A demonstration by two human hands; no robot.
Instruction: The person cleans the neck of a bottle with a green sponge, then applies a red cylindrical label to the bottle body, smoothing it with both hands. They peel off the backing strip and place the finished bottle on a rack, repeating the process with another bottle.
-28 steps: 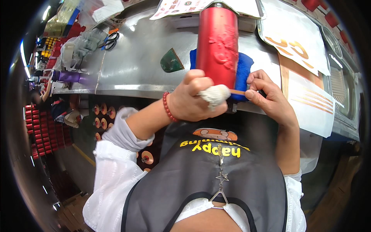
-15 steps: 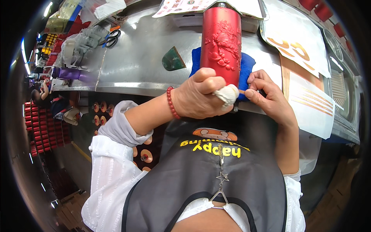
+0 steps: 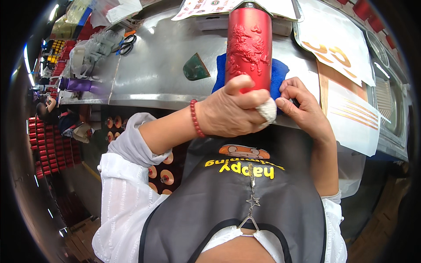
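Note:
A red cylinder with a raised relief of a creature points away from me, over a folded blue cloth on the metal table. My left hand, with a red bead bracelet, is closed round its near end. White textured fabric shows at the left hand's fingers; whether it is wrapped on one I cannot tell. Close beside that end, my right hand has thumb and fingers pinched together. What they hold, if anything, is hidden. A dark green curved scraper-like piece lies left of the cloth.
To the right, white paper carries thin copper-coloured strips, beside a sheet with curved copper-coloured shapes. Black scissors and a purple bottle are at the left. A printed sheet lies at the back.
The cylinder has turned, bringing more of the relief round, and tilted slightly left. My left fingers have shifted right. A thin brownish strip seen between my hands is out of sight.

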